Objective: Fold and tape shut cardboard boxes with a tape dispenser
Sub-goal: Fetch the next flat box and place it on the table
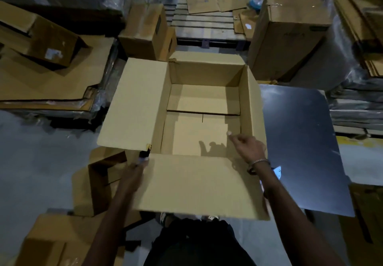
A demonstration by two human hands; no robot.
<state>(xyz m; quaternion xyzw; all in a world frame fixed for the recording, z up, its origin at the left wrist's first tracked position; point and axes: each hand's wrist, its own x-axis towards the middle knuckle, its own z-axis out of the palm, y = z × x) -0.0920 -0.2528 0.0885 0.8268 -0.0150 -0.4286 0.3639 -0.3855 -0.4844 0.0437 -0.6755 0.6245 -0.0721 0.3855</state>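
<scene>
A large open cardboard box point(143, 104) stands in front of me, its four top flaps spread outward. The bottom flaps point(202, 100) lie folded flat inside. My left hand point(133, 175) grips the left edge of the near flap point(192, 185). A small dark thing point(144, 155) shows at its fingertips, and I cannot tell what it is. My right hand point(247, 146) hovers inside the box by the right wall, fingers loosely curled, one fingertip pointing left, holding nothing. No tape dispenser is clearly visible.
A dark shiny tabletop point(300, 141) lies under and to the right of the box. A tall box point(286, 36) stands at the back right, a smaller box point(145, 31) behind. Flattened cardboard stacks point(51, 79) lie left, with more boxes point(93, 185) at the lower left.
</scene>
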